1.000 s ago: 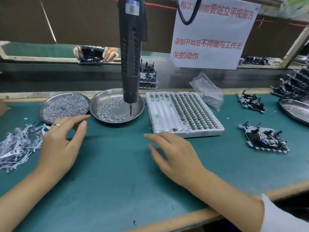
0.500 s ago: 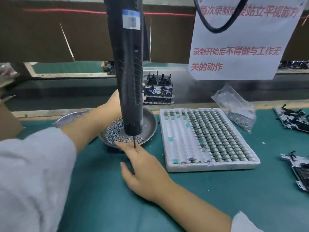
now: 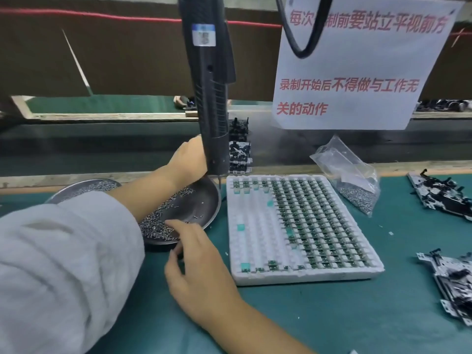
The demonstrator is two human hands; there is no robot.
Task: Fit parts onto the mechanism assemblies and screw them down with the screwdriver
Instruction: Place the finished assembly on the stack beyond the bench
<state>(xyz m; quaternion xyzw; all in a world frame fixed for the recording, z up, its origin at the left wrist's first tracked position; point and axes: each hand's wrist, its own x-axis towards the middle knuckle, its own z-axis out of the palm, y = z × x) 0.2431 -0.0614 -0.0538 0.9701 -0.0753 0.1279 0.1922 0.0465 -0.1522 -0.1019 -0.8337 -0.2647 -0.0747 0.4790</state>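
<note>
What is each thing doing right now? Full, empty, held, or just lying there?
Screwdriver: hanging upright, nobody gripping it.
Left hand: reaching behind the screwdriver; its fingers are hidden.
Right hand: fingers touching the screws.
Round dish: part filled with loose screws.
White tray: right side full of parts, left side mostly empty.
Plastic bag: screws at the bottom.
Mechanism assemblies: lying flat, untouched.

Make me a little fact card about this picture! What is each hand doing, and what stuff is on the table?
Left hand: reaching past the screwdriver toward the stacked assemblies; fingers hidden
Right hand: fingertips at the screws in the near dish
Screwdriver: hanging upright, tip above the dish's far rim, nobody holding it
White tray: rows of small green parts, left part mostly empty
Plastic bag: screws inside, behind the tray
Loose assemblies: on the green mat, right side
</note>
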